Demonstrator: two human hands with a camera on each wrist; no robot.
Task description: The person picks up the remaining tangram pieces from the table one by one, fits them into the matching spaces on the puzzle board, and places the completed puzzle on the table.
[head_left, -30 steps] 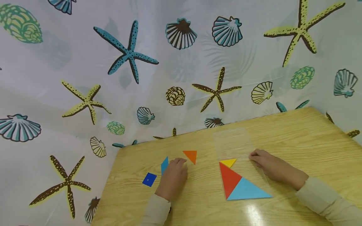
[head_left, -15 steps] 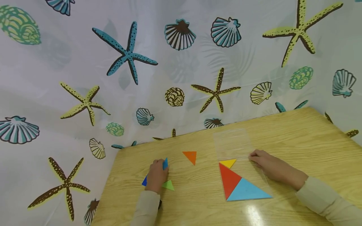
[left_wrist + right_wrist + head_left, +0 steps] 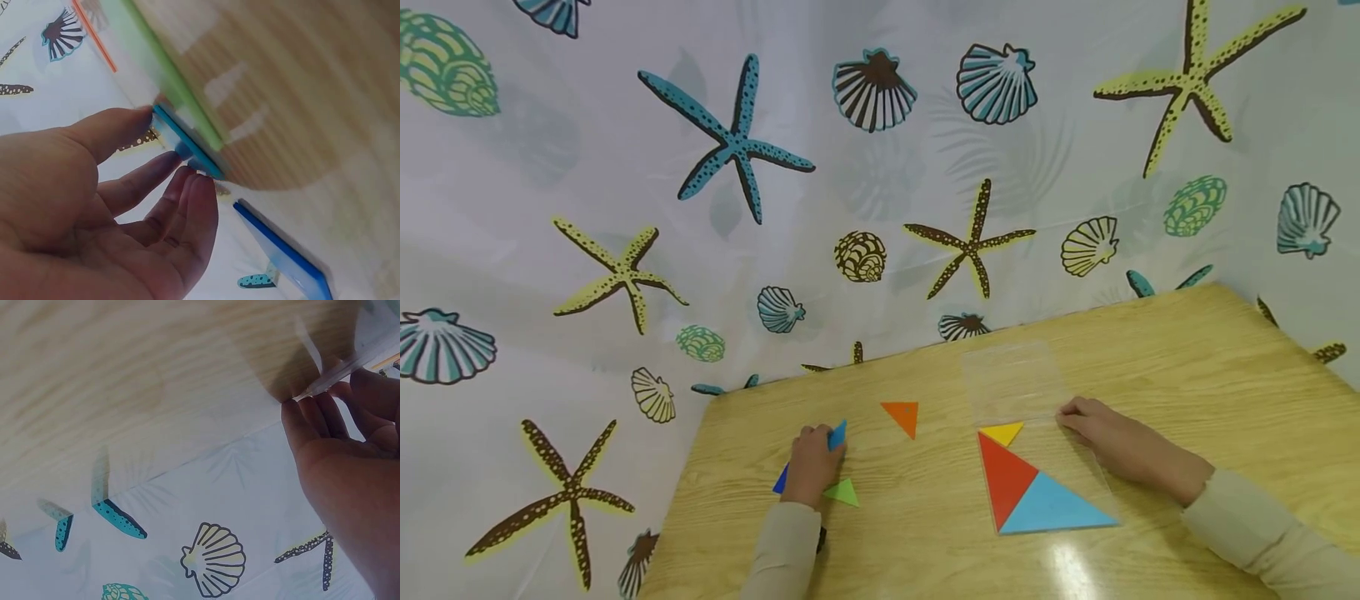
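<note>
With thumb and fingertips, my left hand pinches a blue parallelogram tangram piece by its edges, at the table's left side. A dark blue square is partly hidden beyond that hand, and a green triangle lies just to its right. My right hand holds the right edge of a clear plastic tray, thumb and fingers meeting at its rim. In the tray lie a red triangle, a light blue triangle and a small yellow triangle.
An orange triangle lies on the wooden table between the two hands. Behind the tray is a flat transparent panel, seemingly its lid. A curtain printed with shells and starfish hangs along the table's back edge.
My left hand has shifted left and taken hold of the blue parallelogram, uncovering the green triangle and partly covering the dark blue square. The right hand stays on the tray's edge.
</note>
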